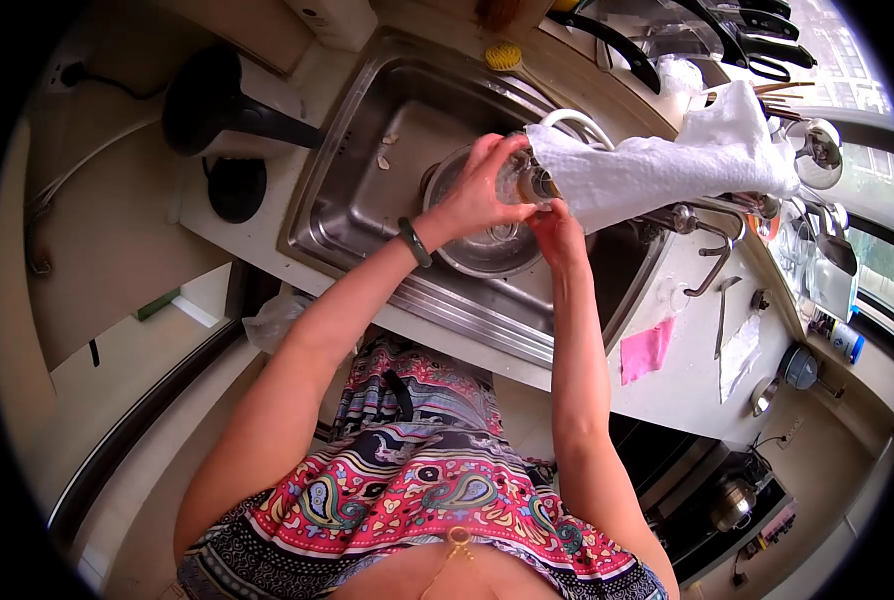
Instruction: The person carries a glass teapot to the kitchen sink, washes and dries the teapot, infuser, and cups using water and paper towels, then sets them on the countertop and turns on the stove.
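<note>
A: Left hand status?
B: Left hand [477,190] curled around a clear, glass-like vessel [514,184], thumb and fingers spread to its width.
A: Right?
B: Right hand [559,236] has fingertips at the vessel's near edge. Fingers partly hidden; can't tell if they grip.
A: Vessel location?
B: Over the round, shiny metal bowl [467,264] in the stainless steel sink [367,210]. Long white cloth [657,170] just beside it, running right above the curved chrome tap [717,250].
A: Brush?
B: Yellow-headed brush [504,57], far rim. Pink square cloth [647,350] on the right counter.
</note>
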The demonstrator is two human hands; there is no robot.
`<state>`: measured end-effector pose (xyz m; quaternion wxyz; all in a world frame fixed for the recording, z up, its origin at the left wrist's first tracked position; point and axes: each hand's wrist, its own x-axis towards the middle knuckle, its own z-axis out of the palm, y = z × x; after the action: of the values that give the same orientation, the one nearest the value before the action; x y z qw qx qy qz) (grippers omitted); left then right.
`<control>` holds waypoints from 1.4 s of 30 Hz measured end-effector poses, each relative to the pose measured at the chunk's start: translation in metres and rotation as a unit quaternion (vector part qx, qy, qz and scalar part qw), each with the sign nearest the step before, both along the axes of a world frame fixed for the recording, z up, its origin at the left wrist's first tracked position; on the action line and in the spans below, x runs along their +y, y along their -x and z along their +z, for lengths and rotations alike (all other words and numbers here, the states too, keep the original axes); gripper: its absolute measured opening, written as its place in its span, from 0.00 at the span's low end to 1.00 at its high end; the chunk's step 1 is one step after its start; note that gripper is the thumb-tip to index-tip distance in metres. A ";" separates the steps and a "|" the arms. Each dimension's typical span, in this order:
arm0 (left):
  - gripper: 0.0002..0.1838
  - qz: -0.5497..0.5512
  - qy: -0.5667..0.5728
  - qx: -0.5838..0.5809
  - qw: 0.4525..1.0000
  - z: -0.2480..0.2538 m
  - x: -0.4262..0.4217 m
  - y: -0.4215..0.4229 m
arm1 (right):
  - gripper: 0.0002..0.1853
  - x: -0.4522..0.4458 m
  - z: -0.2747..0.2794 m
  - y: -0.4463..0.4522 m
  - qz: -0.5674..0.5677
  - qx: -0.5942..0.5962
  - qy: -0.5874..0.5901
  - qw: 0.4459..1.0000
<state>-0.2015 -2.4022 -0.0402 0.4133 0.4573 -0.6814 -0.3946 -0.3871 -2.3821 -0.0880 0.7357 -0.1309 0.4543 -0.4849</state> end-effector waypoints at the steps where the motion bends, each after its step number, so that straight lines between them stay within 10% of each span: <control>1: 0.44 0.038 -0.009 0.034 0.999 -0.003 -0.003 -0.003 | 0.21 0.000 -0.001 -0.001 -0.050 -0.108 -0.035 0.992; 5: 0.44 0.052 -0.306 0.356 0.882 -0.010 0.001 -0.017 | 0.20 0.002 -0.001 -0.016 -0.130 -0.058 0.030 0.989; 12: 0.43 0.022 -0.404 0.240 0.883 -0.020 0.022 -0.012 | 0.17 0.008 0.033 -0.055 0.089 0.449 0.201 0.866; 17: 0.44 -0.056 -0.330 0.189 0.923 -0.032 0.032 -0.003 | 0.19 -0.026 0.020 -0.034 0.212 0.475 0.098 0.849; 20: 0.42 0.028 -0.394 0.320 0.861 -0.025 0.027 -0.005 | 0.14 -0.013 0.037 -0.051 -0.035 0.379 0.180 0.907; 23: 0.39 0.028 -0.432 0.424 0.795 -0.024 0.021 -0.012 | 0.10 -0.008 0.003 -0.030 -0.058 0.240 0.107 0.963; 28: 0.40 -0.007 -0.460 0.439 0.772 -0.011 0.019 -0.019 | 0.13 -0.007 0.000 -0.012 0.073 0.412 0.059 0.906; 31: 0.42 -0.032 -0.467 0.428 0.773 -0.011 0.018 -0.021 | 0.14 -0.007 0.006 -0.011 0.043 0.234 0.042 0.970; 39: 0.38 -0.090 -0.511 0.445 0.730 -0.009 0.016 -0.022 | 0.18 -0.009 0.050 -0.011 0.163 0.493 0.221 0.826; 41: 0.38 -0.081 -0.508 0.478 0.712 -0.002 0.014 -0.022 | 0.11 -0.006 0.043 -0.014 0.125 0.714 0.422 0.544; 42: 0.37 -0.063 -0.500 0.462 0.730 -0.001 0.013 -0.024 | 0.11 -0.007 0.046 -0.017 0.100 0.662 0.423 0.610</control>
<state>-0.1778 -2.3893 -0.0411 0.3627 0.3154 -0.1374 -0.8661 -0.3697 -2.3896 -0.0421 0.1406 -0.7579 0.5461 -0.3280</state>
